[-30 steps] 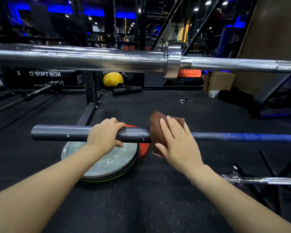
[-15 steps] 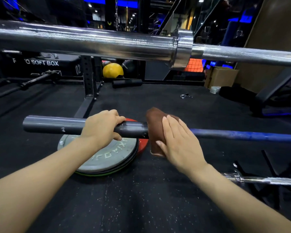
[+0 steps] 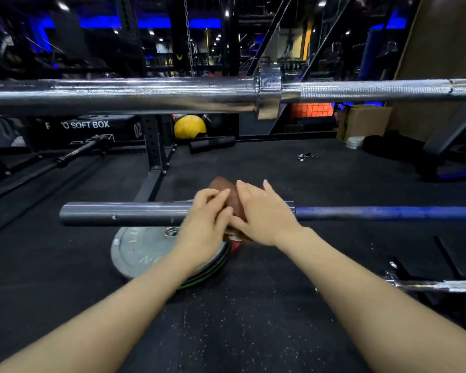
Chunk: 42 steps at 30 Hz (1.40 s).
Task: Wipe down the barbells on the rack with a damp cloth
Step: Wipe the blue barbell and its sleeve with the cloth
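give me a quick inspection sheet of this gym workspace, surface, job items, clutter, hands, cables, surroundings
surface: black rubber floor, speckled with pale flecks.
job's things: brown cloth draped over the dark barbell, near where its grey sleeve meets the blue shaft; chrome barbell racked above; a third bar end low at right.
clutter: stack of weight plates flat on the floor under the dark bar; spring collar lying loose further back.
grippers: left hand and right hand both on the cloth at the bar; exact finger grip is blurred.
cables: nothing seen.
surroundings: rack upright, yellow ball, cardboard box, soft plyo box.
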Available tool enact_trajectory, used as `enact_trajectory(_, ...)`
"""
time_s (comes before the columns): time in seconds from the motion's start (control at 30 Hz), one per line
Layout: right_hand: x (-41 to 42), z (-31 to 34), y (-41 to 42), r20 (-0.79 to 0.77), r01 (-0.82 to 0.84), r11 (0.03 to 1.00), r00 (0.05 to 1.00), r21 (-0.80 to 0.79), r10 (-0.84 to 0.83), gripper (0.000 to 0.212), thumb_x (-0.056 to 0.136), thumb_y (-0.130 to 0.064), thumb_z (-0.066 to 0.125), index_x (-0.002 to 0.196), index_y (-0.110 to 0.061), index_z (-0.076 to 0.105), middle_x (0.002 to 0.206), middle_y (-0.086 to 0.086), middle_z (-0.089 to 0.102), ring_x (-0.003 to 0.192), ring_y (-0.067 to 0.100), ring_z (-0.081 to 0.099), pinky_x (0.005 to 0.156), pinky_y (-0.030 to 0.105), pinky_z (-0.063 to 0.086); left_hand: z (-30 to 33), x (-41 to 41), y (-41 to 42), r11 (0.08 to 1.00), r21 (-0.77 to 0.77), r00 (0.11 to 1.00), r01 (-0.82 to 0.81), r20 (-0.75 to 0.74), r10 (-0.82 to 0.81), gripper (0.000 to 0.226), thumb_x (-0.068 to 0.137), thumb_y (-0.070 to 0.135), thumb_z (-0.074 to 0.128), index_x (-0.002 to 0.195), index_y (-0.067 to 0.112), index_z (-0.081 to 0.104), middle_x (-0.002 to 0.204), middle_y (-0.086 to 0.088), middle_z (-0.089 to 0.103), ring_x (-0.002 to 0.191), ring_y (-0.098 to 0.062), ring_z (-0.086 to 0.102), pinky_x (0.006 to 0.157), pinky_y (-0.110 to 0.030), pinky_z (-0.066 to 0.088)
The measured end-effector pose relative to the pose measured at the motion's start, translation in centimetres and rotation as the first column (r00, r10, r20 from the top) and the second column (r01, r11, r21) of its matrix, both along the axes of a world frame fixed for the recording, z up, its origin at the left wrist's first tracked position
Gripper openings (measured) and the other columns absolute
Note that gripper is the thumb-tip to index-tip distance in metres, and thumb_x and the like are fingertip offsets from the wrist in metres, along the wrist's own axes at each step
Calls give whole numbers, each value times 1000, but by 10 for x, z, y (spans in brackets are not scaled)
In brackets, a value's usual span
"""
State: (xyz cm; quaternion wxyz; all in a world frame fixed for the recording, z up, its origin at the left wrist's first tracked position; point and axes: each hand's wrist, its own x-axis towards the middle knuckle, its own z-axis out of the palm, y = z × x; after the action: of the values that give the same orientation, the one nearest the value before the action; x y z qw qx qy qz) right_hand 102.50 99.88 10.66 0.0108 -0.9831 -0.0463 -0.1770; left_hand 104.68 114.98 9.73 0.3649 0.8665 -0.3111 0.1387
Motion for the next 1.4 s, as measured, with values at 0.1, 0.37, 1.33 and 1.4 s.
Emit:
enact_trajectory(0.1, -24, 2, -37, -89, 44, 999, 995, 27, -42, 98, 84, -65, 51, 152, -10, 8, 158, 7, 14, 145, 21, 11, 118, 36, -2, -10, -5, -25, 993, 105, 998, -52, -32, 55, 63, 93, 42, 50, 148, 20, 27, 151, 3, 12, 140, -16, 16, 113, -29, 22)
enact_trajectory(0.37, -35, -8, -77, -113, -5, 986, 993, 165, 24, 97, 79, -24, 76, 152, -15, 13, 156, -1, 19, 142, 16, 21, 117, 27, 6, 10, 8, -65, 960, 275, 998, 52, 5, -55, 79, 77, 46, 72, 143, 21, 36, 123, 3, 35, 118, -18, 41, 103, -28, 34)
enact_trajectory(1.33, -34, -3, -84, -107, -30, 970, 993, 242, 57, 79, 76, -21, 77, 142, -15, 33, 140, 1, 41, 124, 22, 44, 96, 34, 44, 1, -1, -68, 884, 434, 982, -176, 139, 127, 38, 100, 36, 37, 136, 29, 44, 142, 4, 34, 132, -25, 25, 109, -33, 22)
enact_trajectory(1.4, -33, -2, -82, -118, -12, 968, 992, 251, 43, 74, 77, -19, 76, 139, -15, 35, 136, 1, 43, 122, 23, 46, 90, 33, 45, -2, 0, -83, 890, 401, 973, -218, 157, 168, 35, 100, 33, 35, 132, 27, 48, 138, 2, 39, 132, -29, 25, 111, -33, 20)
